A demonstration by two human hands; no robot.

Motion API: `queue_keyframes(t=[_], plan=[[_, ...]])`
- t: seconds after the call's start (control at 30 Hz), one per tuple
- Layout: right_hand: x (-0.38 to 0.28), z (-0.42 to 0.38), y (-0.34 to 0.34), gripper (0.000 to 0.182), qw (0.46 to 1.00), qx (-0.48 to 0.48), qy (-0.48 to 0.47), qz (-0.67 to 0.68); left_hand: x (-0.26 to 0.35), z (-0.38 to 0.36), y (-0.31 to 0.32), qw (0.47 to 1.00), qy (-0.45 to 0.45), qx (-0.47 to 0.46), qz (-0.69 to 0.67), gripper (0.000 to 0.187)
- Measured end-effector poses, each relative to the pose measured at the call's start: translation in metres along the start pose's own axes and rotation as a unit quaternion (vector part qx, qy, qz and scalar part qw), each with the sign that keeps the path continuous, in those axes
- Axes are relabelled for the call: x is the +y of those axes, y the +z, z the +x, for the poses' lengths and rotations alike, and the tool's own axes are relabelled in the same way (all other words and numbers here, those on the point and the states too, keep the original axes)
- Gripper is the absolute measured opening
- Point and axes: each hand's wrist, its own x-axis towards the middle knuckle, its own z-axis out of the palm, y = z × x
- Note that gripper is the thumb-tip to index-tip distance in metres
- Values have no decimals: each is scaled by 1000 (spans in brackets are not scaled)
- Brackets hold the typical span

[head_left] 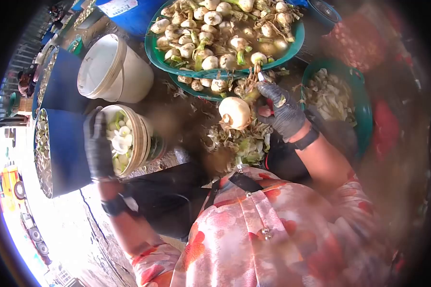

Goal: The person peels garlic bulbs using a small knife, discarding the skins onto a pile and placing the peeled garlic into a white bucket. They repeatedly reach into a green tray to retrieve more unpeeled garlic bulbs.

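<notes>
My right hand (285,112), in a dark grey glove, is closed just right of a large pale onion (234,113). The onion's brown, dry stalk reaches up to my fingers, and a bit of red shows among them. My left hand (99,146), gloved too, lies with fingers stretched along the outer left rim of a cream bucket (141,143). Inside that bucket are peeled white and pale green pieces (121,141). Ahead of my right hand, a wide green basin (210,74) holds many muddy onions (213,18) with roots and green stalk stubs.
A second green basin (198,93) sits under the first. At the left stand a white bucket (134,79) and blue containers (67,148). Peelings (249,143) lie before me; papery skins (330,93) fill a green tub (364,119). A red mesh sack (359,40) is at the right.
</notes>
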Motion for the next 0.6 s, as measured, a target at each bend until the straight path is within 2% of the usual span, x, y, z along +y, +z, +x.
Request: queue_keyframes(t=[0.03,0.07,0.1,0.13,0.17,0.2,0.23,0.27,0.3,0.33,0.37,0.4,0.43,0.47,0.53,0.57,0.6], plan=[[-7,-1,15,14,991,47,67,110,7,-26,21,983,-63,-69,-161,29],[-11,-1,24,13,963,93,132,218,-22,-35,31,956,89,-281,5,44],[-6,2,26,18,965,76,139,207,-5,-61,70,842,-152,-426,-295,62],[-2,5,24,18,966,72,137,206,10,-91,99,832,-183,-407,-330,68],[2,7,20,17,971,19,139,191,18,-112,118,819,-214,-388,-365,75],[8,8,16,18,974,-31,141,177,5,-116,130,769,-232,-440,-401,72],[18,9,14,19,996,-49,50,47,-2,-119,143,757,-227,-430,-436,68],[27,12,19,20,947,-28,-115,-298,-8,-123,153,743,-223,-419,-472,64],[30,12,19,22,987,-3,-23,-160,-13,-127,158,739,-224,-424,-473,64],[33,13,19,24,997,20,67,-17,-17,-129,162,774,-201,-380,-465,60],[37,12,16,24,997,24,66,-19,-21,-130,165,806,-178,-334,-455,56],[45,12,13,25,981,76,-36,-173,-27,-133,168,805,-180,-336,-455,56],[51,11,10,25,929,125,-136,-321,-32,-133,170,826,-164,-299,-449,54],[38,2,19,25,928,127,-136,-323,-35,-134,173,845,-147,-262,-443,51],[0,-28,44,21,857,96,-167,-478,-37,-137,177,855,-146,-244,-433,47],[7,-32,43,17,835,97,-217,-496,-39,-138,182,872,-132,-232,-411,46],[11,-34,43,17,833,105,-216,-498,-41,-139,186,887,-118,-222,-388,45]])
